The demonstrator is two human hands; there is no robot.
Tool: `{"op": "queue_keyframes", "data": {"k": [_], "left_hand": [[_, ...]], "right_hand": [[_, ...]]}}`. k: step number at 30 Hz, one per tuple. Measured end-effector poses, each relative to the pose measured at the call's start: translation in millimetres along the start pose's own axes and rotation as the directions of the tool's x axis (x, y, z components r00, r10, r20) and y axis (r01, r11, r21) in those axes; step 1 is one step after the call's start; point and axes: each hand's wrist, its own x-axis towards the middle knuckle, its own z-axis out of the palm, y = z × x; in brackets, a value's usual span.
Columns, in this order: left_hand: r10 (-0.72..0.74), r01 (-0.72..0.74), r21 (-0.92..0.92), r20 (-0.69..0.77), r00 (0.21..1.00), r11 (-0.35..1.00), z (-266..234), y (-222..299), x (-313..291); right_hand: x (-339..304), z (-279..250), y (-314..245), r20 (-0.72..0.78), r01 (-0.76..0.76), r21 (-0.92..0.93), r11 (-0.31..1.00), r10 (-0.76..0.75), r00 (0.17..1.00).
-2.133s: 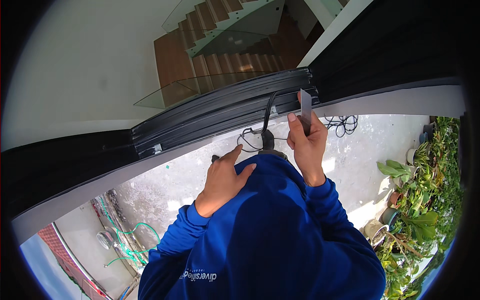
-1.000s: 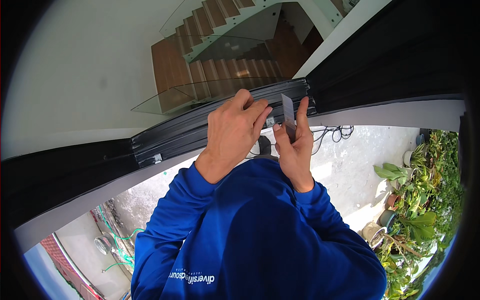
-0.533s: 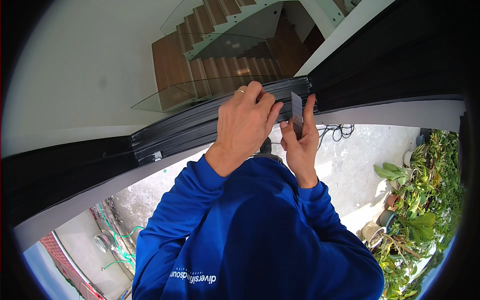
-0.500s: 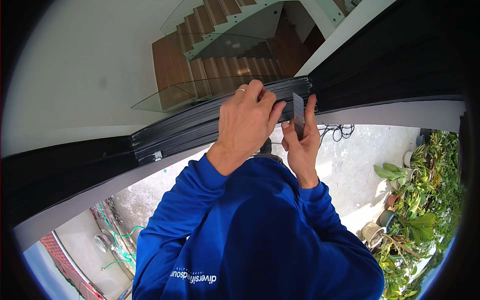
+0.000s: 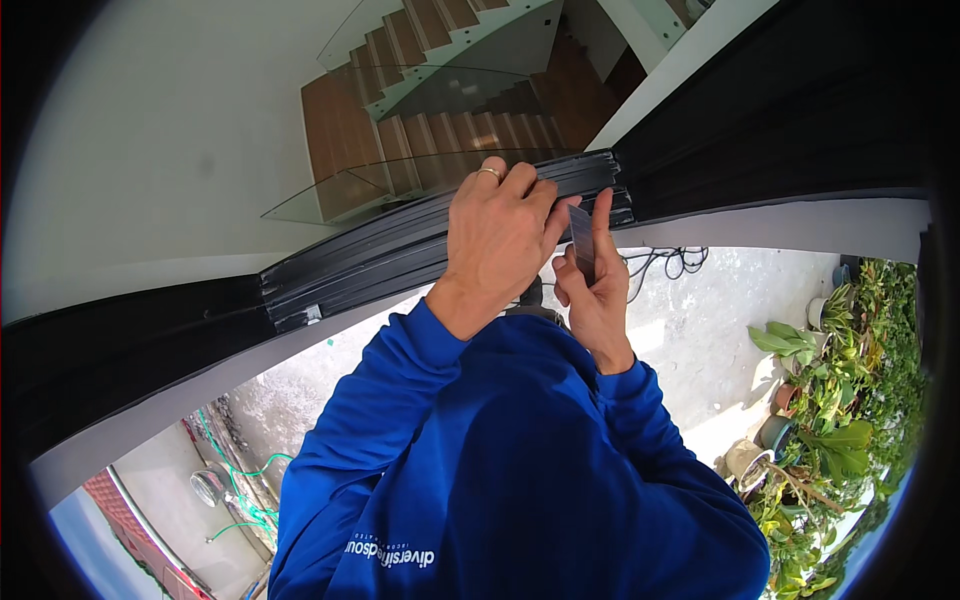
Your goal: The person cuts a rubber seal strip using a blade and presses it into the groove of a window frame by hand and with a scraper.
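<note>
A dark multi-channel track (image 5: 365, 262), scuffed pale at its ends, runs across in front of me. My left hand (image 5: 495, 235), with a ring on one finger, rests over it. Its fingers are curled and its thumb reaches toward the right hand; whatever may be pinched under the fingertips is hidden. In my right hand (image 5: 602, 300) is a flat grey metal blade (image 5: 581, 240), upright between the thumb and fingers, its forefinger stretched along the track. The blade's top is close to the left thumb; whether they touch I cannot tell.
Beyond the track, a staircase (image 5: 420, 135) with glass panels lies inside. Black cable (image 5: 683, 262) loops on the pale concrete floor (image 5: 690, 320). Potted plants (image 5: 800, 400) line the right side, and a green hose (image 5: 235, 465) lies at lower left.
My right hand and the blade have shifted left, closer to the left hand. The left hand has moved slightly right, its fingers a little more spread over the track.
</note>
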Motion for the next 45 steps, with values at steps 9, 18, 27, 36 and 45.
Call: {"op": "queue_keyframes", "data": {"k": [9,18,27,36,45], "left_hand": [[-0.019,0.014,-0.088,-0.057,0.998,0.996,-7.0,-2.8,-5.4],[-0.126,0.125,-0.094,-0.013,0.992,0.988,-13.7,2.5,-3.9],[-0.082,0.078,-0.139,-0.021,0.996,0.987,-7.7,-2.9,-2.4],[-0.105,0.101,-0.167,-0.013,0.994,0.981,-9.2,-2.7,-3.7],[-0.071,0.056,-0.180,-0.076,0.995,0.982,-11.4,-11.7,-12.5]], "right_hand": [[-11.3,-2.2,-4.6,0.092,-0.037,0.081,0.996,0.030,0.995],[-5.5,-2.0,-1.9,0.048,-0.024,0.045,0.999,0.022,0.999],[6.4,-15.0,-31.5,-0.081,0.142,-0.402,0.904,-0.190,0.978],[49.3,-19.0,-38.3,0.103,0.353,-0.662,0.661,-0.386,0.917],[46.3,-13.0,-38.3,0.035,0.287,-0.668,0.686,-0.356,0.934]]}}
